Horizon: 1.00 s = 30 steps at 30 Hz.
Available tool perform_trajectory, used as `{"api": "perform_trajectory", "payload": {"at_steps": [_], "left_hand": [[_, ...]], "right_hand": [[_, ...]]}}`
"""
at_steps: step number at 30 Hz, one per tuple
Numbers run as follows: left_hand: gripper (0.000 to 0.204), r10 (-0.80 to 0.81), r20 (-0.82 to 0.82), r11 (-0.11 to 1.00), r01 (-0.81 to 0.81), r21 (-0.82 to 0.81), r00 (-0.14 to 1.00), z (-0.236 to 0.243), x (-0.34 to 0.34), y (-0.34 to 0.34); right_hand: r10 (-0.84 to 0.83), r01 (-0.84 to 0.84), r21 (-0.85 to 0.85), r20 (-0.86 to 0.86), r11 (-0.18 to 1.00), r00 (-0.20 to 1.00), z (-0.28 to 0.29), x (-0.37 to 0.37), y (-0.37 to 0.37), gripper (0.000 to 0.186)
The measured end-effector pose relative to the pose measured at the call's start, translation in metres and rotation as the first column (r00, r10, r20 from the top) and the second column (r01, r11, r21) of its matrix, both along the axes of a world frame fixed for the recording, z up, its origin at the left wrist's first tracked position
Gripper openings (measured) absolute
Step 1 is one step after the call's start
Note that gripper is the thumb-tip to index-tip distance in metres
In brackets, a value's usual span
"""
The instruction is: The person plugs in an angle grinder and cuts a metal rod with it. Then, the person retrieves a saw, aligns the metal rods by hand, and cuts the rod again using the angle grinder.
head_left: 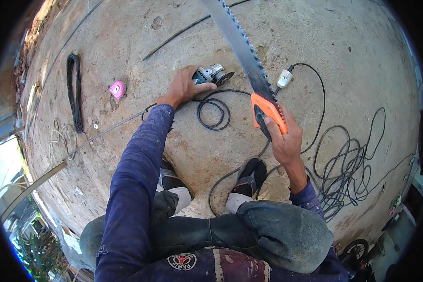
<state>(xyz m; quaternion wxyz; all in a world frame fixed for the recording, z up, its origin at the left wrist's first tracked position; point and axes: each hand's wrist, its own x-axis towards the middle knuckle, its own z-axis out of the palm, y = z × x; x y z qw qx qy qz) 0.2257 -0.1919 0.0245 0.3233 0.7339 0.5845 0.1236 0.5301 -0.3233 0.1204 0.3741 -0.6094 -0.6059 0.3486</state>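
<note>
My left hand (185,87) is closed around the body of a blue-grey angle grinder (212,74) that rests on the concrete, its thumb lying along the near side. The grinder's dark disc points to the right. In my right hand (286,141) is a pruning saw (242,44), gripped by its orange and black handle. The saw's long toothed blade slants up and to the left, away from me, and its tip runs out of the top of the picture. The teeth face right. My left fingers are partly hidden behind the hand.
A black cord (212,117) loops beside the grinder. Right of the saw lies a white plug connector (284,79), with a tangled cable (345,164) farther right. On the left are a pink tape measure (118,89), a bundle of dark wire (74,94) and a long thin rod (103,133).
</note>
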Motion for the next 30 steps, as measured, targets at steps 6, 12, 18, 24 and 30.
{"api": "perform_trajectory", "payload": {"at_steps": [6, 12, 18, 24, 30], "left_hand": [[0.082, -0.016, 0.073, 0.997, 0.01, 0.083, 0.997, -0.005, -0.001, 0.0], [0.095, -0.027, 0.003, 0.999, 0.027, 0.023, 1.0, -0.003, 0.002, 0.0], [0.098, 0.108, -0.168, 0.984, -0.13, -0.125, 0.98, 0.003, 0.026, 0.004], [0.105, 0.027, -0.105, 0.998, -0.033, -0.05, 0.994, -0.003, 0.01, -0.002], [0.101, 0.016, -0.027, 1.0, -0.016, -0.001, 1.0, 0.001, 0.008, -0.005]], "right_hand": [[0.154, -0.131, -0.233, 0.083, 0.964, 0.985, -0.021, 0.008, 0.009, 0.042], [0.129, -0.117, -0.151, 0.073, 0.982, 0.989, -0.015, 0.003, 0.001, 0.04], [0.023, -0.023, -0.036, 0.01, 0.999, 1.0, -0.001, 0.004, -0.002, 0.038], [0.022, -0.02, -0.08, 0.022, 0.997, 1.0, -0.006, 0.009, -0.012, 0.038], [0.02, -0.017, -0.182, 0.013, 0.983, 1.0, -0.009, 0.009, -0.029, 0.04]]}}
